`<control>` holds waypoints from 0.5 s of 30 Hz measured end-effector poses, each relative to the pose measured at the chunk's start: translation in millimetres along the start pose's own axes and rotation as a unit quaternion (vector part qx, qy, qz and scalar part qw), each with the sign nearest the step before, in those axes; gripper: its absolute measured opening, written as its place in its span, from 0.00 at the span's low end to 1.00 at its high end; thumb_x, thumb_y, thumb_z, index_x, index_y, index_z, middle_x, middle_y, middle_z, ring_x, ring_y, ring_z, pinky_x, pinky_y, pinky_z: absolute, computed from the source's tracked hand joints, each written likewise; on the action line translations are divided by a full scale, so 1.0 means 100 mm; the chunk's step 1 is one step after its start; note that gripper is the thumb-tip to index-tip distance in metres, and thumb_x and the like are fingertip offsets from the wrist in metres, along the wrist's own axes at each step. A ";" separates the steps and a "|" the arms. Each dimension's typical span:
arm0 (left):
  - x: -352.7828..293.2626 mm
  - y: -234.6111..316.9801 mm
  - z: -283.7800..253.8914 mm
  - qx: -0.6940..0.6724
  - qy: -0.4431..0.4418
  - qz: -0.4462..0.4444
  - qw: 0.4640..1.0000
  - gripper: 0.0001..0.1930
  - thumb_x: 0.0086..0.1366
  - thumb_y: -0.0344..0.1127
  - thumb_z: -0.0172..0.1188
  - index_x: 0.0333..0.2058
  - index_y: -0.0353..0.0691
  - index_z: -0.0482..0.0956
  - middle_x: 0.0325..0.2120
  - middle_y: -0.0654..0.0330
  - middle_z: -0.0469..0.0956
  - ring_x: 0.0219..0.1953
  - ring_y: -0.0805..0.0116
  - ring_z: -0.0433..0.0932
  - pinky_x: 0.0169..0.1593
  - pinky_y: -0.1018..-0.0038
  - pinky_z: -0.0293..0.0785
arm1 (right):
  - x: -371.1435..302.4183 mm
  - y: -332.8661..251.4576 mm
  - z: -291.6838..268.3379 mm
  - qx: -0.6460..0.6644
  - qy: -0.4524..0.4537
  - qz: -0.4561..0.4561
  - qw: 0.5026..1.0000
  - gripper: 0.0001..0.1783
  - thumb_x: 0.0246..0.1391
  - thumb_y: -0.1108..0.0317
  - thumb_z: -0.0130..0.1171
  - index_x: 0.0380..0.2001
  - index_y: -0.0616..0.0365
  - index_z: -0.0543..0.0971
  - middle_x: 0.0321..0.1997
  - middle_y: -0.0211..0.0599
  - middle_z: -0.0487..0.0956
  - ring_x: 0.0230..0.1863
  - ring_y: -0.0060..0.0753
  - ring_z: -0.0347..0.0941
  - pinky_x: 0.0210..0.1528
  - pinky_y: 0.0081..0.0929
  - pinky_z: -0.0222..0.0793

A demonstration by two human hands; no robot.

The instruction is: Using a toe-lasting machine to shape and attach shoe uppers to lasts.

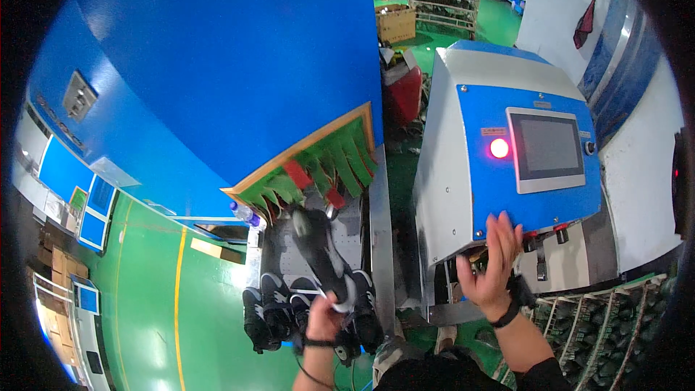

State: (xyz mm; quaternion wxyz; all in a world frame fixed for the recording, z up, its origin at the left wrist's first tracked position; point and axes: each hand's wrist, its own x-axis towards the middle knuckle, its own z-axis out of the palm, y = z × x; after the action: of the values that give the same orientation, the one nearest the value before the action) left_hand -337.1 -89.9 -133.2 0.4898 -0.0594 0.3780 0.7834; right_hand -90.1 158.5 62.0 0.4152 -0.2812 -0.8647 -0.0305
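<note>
My left hand (325,321) grips a dark shoe (321,242) with a pale sole edge by its near end. The shoe's far end is slightly blurred and points toward green strip curtains (311,168) with red patches. Several black-and-white shoes (275,298) stand in a row at the near end of a grey perforated bed (347,233), below the held one. My right hand (492,264) is empty, fingers stretched up, by the lower edge of a blue control panel (492,203). Whether the fingertips touch the panel cannot be told.
A big blue machine housing (253,51) rises above the curtains. The panel carries a lit red button (499,148) and a dark screen (549,146). A bottle (245,213) stands left of the bed. Loaded racks (601,329) are at lower right and far back.
</note>
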 end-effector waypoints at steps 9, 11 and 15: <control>-1.75 -1.26 1.04 0.345 -0.288 -0.201 0.870 0.34 0.69 0.56 0.58 0.62 0.34 0.64 0.46 0.54 0.80 0.44 0.63 0.81 0.47 0.70 0.79 | -1.03 -0.12 -0.51 0.728 -0.293 0.516 0.343 0.36 0.51 0.67 0.60 0.66 0.56 0.67 0.48 0.34 0.80 0.43 0.31 0.80 0.46 0.30 0.78; -1.82 -1.31 1.37 0.310 -0.175 -0.002 0.935 0.33 0.66 0.48 0.65 0.60 0.32 0.66 0.46 0.56 0.80 0.43 0.68 0.79 0.46 0.72 0.76 | -1.07 0.16 -0.73 0.715 -0.332 0.483 0.381 0.37 0.51 0.67 0.60 0.66 0.56 0.66 0.48 0.35 0.80 0.43 0.28 0.80 0.44 0.29 0.79; -1.63 -1.56 1.37 0.446 -0.196 -0.097 0.868 0.43 0.53 0.44 0.78 0.61 0.29 0.66 0.53 0.58 0.76 0.53 0.71 0.75 0.58 0.71 0.72 | -1.57 0.57 -1.09 0.675 -0.357 0.563 0.316 0.19 0.52 0.67 0.58 0.46 0.63 0.82 0.34 0.39 0.85 0.32 0.31 0.82 0.39 0.27 0.80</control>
State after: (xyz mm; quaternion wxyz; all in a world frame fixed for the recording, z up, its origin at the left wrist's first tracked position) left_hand -88.8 -82.2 -44.4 0.6014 0.2836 0.5760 0.4755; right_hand 93.3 102.6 8.1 0.0295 -0.3068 -0.2841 0.9079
